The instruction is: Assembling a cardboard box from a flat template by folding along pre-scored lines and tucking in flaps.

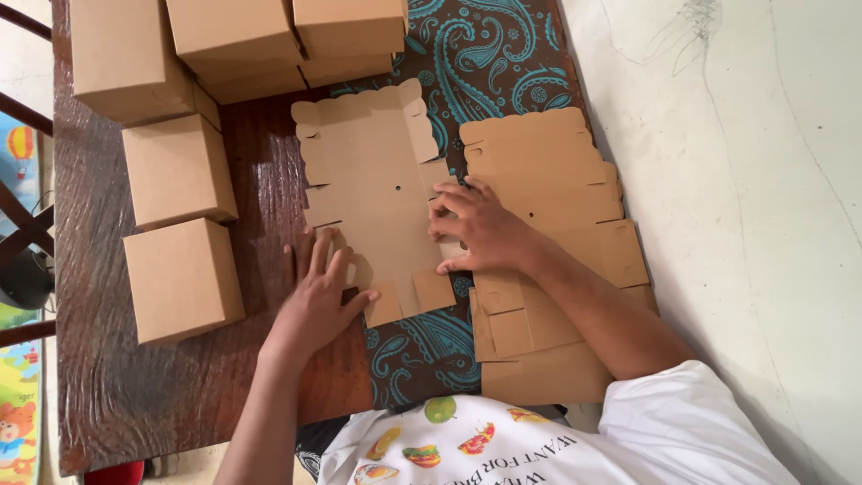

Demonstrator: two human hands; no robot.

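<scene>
A flat, die-cut brown cardboard box blank (373,184) lies on the wooden table (144,386), partly over a teal paisley cloth (485,54). My left hand (319,301) lies flat, fingers spread, on the blank's near left edge and a side flap. My right hand (476,224) presses down on the blank's right edge, fingers pointing left. Just right of it lies a stack of more flat blanks (557,198), under my right forearm.
Several folded brown cardboard boxes stand at the left and far edge: one (182,278) near my left hand, another (178,169) behind it, more stacked at the back (235,36). A pale wall (745,180) runs along the right.
</scene>
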